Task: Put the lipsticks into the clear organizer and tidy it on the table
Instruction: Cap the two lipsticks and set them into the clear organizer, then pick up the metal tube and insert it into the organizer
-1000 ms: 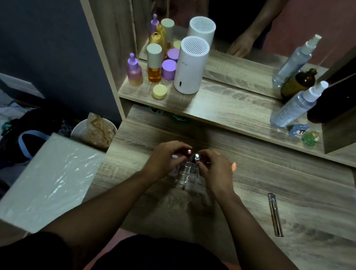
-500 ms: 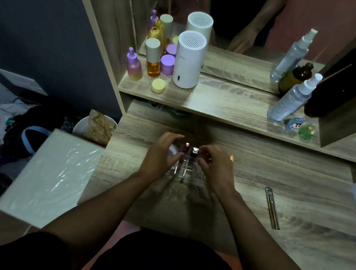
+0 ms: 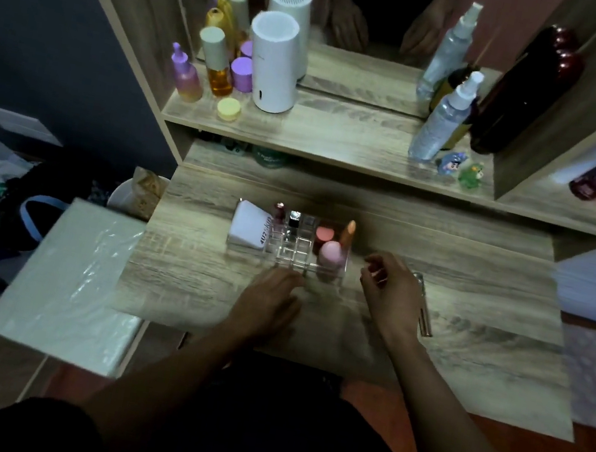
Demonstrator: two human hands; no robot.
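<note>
The clear organizer stands on the wooden table, near its middle. In its back slots two lipsticks stand upright, one dark red and one black with a silver top. A white pack fills its left side; a pink sponge, a pink compact and an orange tube sit at its right. My left hand lies just in front of the organizer, fingers apart, holding nothing. My right hand hovers to its right, fingers loosely curled and empty. A slim metallic lipstick tube lies on the table beside that hand.
A raised shelf behind carries a white cylinder, purple and amber bottles at the left, and spray bottles with small figurines at the right. A mirror is behind them. A plastic-wrapped white box sits left of the table.
Both hands have pulled back from the organizer toward me and let go of it. The organizer with its contents now shows in full. The camera tilted down a little.
</note>
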